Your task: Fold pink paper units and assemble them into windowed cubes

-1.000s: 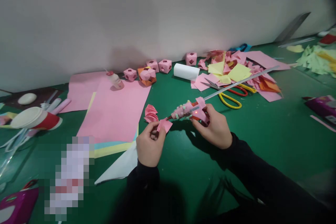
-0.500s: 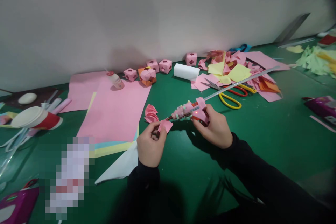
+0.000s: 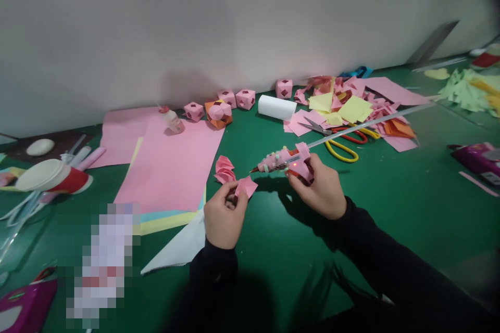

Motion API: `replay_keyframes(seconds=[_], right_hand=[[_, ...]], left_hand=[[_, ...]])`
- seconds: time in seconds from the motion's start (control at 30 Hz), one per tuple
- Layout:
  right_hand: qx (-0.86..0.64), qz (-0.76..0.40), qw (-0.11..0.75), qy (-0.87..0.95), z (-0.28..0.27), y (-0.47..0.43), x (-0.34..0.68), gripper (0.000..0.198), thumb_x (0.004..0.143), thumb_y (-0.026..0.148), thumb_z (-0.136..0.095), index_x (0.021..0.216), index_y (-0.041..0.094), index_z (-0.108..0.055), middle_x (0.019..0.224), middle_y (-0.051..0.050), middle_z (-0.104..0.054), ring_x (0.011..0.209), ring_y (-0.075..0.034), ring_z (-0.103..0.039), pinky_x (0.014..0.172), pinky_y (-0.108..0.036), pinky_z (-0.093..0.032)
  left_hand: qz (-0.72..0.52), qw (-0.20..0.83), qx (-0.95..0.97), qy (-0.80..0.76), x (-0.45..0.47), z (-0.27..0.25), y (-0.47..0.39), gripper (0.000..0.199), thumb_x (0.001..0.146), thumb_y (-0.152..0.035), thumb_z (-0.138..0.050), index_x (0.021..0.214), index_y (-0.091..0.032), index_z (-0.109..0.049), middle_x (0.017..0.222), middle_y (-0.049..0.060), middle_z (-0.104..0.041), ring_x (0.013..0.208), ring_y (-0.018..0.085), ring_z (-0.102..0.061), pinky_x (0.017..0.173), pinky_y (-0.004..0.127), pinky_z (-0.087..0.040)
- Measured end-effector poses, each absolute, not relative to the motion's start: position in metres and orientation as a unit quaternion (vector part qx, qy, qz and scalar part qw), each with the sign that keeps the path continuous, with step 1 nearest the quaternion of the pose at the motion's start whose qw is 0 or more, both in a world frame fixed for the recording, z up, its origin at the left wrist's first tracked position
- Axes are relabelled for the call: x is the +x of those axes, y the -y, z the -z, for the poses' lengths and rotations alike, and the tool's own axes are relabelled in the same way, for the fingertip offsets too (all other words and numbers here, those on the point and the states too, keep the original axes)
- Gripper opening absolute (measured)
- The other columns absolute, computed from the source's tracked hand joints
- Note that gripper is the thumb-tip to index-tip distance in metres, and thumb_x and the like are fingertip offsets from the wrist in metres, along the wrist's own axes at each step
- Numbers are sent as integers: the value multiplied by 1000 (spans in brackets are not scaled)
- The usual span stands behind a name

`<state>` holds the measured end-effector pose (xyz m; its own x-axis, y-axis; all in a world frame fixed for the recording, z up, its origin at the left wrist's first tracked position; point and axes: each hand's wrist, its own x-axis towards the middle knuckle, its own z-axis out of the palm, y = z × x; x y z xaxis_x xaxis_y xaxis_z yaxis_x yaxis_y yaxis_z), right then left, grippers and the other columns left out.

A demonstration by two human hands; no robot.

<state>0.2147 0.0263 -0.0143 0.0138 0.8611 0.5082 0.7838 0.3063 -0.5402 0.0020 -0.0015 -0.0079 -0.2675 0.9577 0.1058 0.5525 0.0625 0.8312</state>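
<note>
Between its thumb and fingers, my left hand [image 3: 225,217] pinches a small folded piece of pink paper [image 3: 246,187]. My right hand [image 3: 322,187] is wrapped round the handle of a pink glue gun [image 3: 299,162], which has a small orange light lit. A long clear glue stick [image 3: 371,124] juts from the gun's back end. The nozzle points left and hovers just above the pink paper, apart from it. Right behind my left hand lies a small stack of folded pink paper pieces [image 3: 224,169] on the green table.
Pink paper sheets [image 3: 172,166] lie to the left with a small bottle [image 3: 172,120] on them. Folded pink paper balls [image 3: 245,99] and a white roll [image 3: 277,107] stand along the wall. Scissors [image 3: 341,150] and paper scraps [image 3: 355,109] are behind the glue gun. A paper cup [image 3: 54,176] lies far left.
My right hand has tilted and drawn the glue gun slightly up and away, so its nozzle has left the paper's edge. My left hand has stayed in place.
</note>
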Motion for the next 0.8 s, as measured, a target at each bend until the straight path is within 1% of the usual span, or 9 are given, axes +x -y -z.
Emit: replay_keyframes(seconds=[0.17, 0.37, 0.5, 0.63, 0.8], right_hand=[[-591, -60, 404, 695, 12, -25, 214, 23, 78, 35, -64, 79, 23, -44, 54, 6, -49, 43, -12, -43, 46, -25, -34], [-578, -66, 392, 713, 14, -25, 212, 27, 78, 36, -64, 77, 24, -40, 55, 6, -49, 44, -12, -42, 46, -25, -34], [-583, -75, 384, 712, 14, -25, 212, 25, 79, 37, -63, 79, 24, -42, 56, 5, -49, 44, -12, -43, 47, -25, -34], [-590, -78, 378, 709, 13, -26, 213, 27, 79, 39, -62, 77, 24, -39, 55, 5, -48, 44, -12, -41, 47, -26, -33], [-593, -81, 364, 714, 12, -27, 214, 28, 79, 39, -61, 77, 25, -37, 54, 5, -46, 44, -13, -41, 47, -26, -32]], left_hand=[[-401, 246, 550, -689, 1, 9, 1, 21, 76, -34, -62, 85, -20, -76, 53, -4, -57, 41, 9, -44, 43, 19, -39], [-409, 240, 554, -684, 4, 7, 0, 21, 76, -33, -62, 83, -19, -75, 52, -4, -56, 39, 9, -43, 42, 20, -37], [-410, 235, 555, -685, 6, 3, 0, 20, 76, -33, -61, 82, -20, -75, 53, -4, -57, 41, 9, -44, 44, 20, -38], [-416, 233, 551, -685, 7, 0, 1, 20, 76, -35, -61, 79, -20, -74, 54, -3, -57, 42, 9, -44, 44, 20, -39], [-415, 237, 543, -690, 6, 3, 0, 23, 76, -37, -61, 81, -19, -74, 57, -2, -59, 44, 10, -46, 46, 20, -40]])
